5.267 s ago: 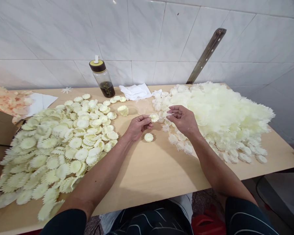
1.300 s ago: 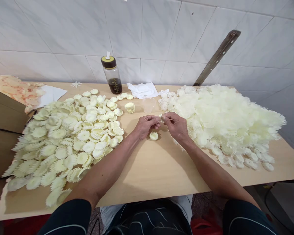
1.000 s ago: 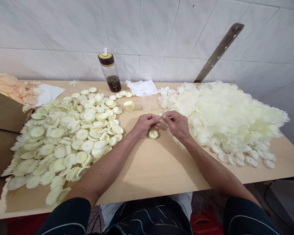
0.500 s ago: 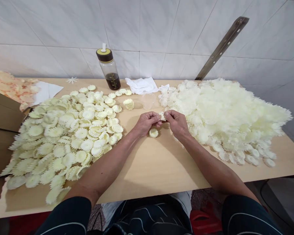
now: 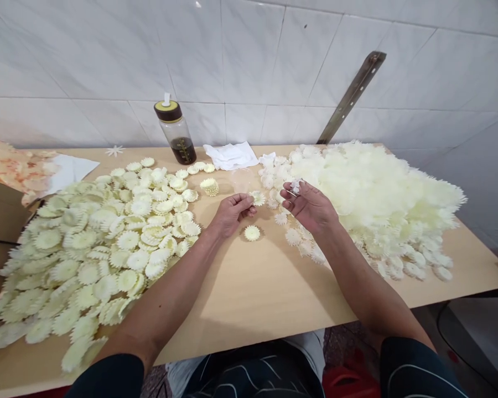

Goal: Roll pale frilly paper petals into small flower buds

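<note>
My left hand (image 5: 232, 214) is closed in a pinch on the edge of a small cream flower petal layer (image 5: 258, 198) with a notched rim. To its right, my right hand (image 5: 311, 205) is raised with curled fingers around a small white flower-shaped piece (image 5: 295, 187). The two hands are apart. Below my left hand a single pale scalloped petal cup (image 5: 252, 233) lies on the table. A short stack of nested petal cups (image 5: 209, 187) stands beyond my left hand.
A wide heap of cream petal cups (image 5: 128, 240) covers the left of the wooden table (image 5: 249, 298). Fluffy pale petal layers (image 5: 382, 188) pile up on the right. At the back stand a bottle of dark liquid (image 5: 176, 132) and a crumpled white tissue (image 5: 232, 156). A metal bar (image 5: 352, 97) leans on the wall.
My hands were together over a small white piece and are now apart. The right hand has moved right and up with a white piece; the left keeps a petal layer. The view has shifted slightly.
</note>
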A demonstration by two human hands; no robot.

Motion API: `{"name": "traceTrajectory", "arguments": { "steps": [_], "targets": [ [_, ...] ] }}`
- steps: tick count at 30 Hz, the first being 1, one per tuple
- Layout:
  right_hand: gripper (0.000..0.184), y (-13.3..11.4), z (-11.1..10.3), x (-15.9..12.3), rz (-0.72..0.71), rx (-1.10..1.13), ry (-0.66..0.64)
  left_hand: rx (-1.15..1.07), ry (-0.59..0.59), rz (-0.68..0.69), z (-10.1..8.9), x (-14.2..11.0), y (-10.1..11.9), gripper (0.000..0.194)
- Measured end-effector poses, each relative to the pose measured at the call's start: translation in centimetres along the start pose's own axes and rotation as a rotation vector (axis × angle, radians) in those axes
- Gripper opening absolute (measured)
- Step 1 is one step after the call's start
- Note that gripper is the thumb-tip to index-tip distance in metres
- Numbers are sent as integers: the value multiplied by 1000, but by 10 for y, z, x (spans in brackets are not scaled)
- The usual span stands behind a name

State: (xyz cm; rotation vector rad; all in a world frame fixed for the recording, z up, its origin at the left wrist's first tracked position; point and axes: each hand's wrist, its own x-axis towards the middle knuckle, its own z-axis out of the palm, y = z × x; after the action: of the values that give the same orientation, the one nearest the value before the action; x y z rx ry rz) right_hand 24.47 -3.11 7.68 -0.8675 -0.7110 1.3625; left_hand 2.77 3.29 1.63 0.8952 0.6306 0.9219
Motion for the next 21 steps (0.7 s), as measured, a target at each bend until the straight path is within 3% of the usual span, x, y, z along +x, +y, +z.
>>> {"name": "traceTrajectory", "arguments": {
  "steps": [8,13,17,21],
  "targets": [
    [40,-5,-2,-2,48,-17,-23,-18,-16,-40,-1,0,0,43],
    [40,-11,-3,-3,-2,-138,-16,-33,-15,-41,0,0,0,43],
    [31,-16,-13,-2,-148,-428,24,-53,-17,-45,0,0,1,43],
    [13,-21,-36,0,-495,-1063,226,-74,-26,-45,0,-1,2,41]
  ]
}}
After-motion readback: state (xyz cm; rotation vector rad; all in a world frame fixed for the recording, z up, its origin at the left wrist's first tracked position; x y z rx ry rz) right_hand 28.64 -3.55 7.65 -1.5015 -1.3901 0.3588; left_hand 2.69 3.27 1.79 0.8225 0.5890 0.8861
